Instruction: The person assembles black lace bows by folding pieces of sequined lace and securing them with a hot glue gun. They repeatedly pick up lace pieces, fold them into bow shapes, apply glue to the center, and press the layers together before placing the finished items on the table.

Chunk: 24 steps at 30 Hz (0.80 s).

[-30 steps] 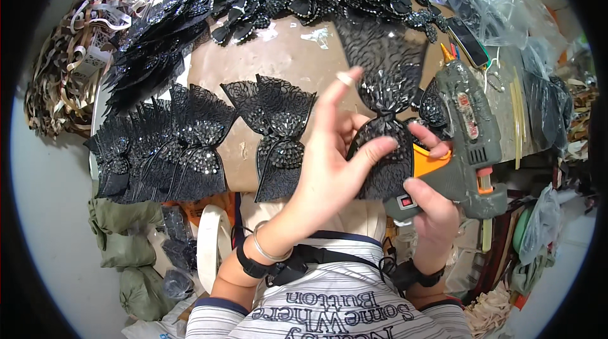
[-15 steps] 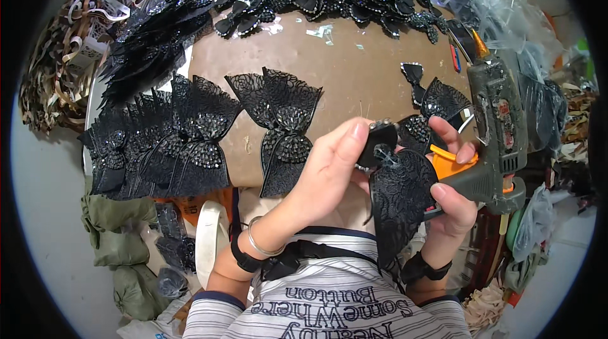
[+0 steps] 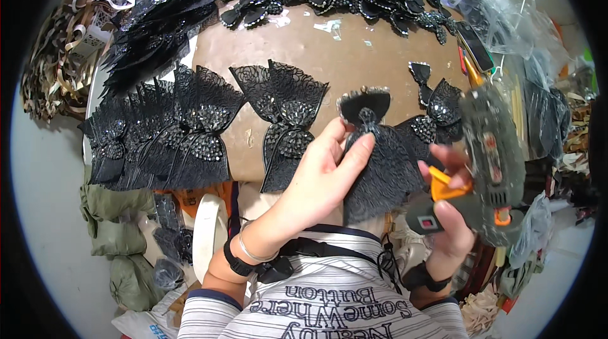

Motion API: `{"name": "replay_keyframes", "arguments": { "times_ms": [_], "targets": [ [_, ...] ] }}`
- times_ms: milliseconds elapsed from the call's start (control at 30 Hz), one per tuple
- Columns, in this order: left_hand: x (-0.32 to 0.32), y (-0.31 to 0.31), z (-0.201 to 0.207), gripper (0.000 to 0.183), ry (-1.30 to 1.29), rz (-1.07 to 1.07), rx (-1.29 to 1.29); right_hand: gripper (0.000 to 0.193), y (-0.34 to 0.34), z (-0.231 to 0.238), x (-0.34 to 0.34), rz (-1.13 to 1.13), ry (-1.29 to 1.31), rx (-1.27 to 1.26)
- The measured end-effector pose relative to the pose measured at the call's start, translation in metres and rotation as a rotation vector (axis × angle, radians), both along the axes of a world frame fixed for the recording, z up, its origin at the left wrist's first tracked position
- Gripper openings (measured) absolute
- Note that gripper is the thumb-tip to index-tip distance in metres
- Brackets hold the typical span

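Left of the glue gun (image 3: 489, 161), the left hand (image 3: 322, 171) pinches a black lace bow (image 3: 383, 177), long axis roughly parallel to the gun, whose handle (image 3: 421, 214) the farther right hand (image 3: 453, 236) grips.

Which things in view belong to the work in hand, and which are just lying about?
In use, by the look of it:
- black lace bow, in the left hand
- dark-grey glue gun with orange trigger, in the right hand
- black beaded lace bows

Apparently lying about:
- olive-green cloth bags
- clear plastic bags
- dark-screened phone
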<state>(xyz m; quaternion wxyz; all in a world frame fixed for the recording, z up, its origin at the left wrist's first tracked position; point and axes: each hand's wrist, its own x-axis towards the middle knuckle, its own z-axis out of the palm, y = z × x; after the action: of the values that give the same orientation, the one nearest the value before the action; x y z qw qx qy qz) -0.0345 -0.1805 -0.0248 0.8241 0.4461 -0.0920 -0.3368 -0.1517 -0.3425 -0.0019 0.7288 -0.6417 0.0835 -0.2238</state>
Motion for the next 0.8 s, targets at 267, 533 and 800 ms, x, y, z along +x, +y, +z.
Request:
{"name": "replay_keyframes", "arguments": {
  "times_ms": [267,533,800],
  "targets": [
    [0.005,0.003,-0.007,0.024,-0.39,0.119,0.318,0.05,-0.016,0.027,-0.049,0.176,0.413,-0.301],
    [-0.002,0.008,-0.004,0.026,-0.547,0.157,0.481,0.031,0.0,0.038,-0.024,0.063,0.464,-0.212],
    [-0.003,0.007,-0.005,0.027,-0.507,0.124,0.455,0.034,-0.004,0.037,-0.029,0.068,0.536,-0.282]
  ]
}}
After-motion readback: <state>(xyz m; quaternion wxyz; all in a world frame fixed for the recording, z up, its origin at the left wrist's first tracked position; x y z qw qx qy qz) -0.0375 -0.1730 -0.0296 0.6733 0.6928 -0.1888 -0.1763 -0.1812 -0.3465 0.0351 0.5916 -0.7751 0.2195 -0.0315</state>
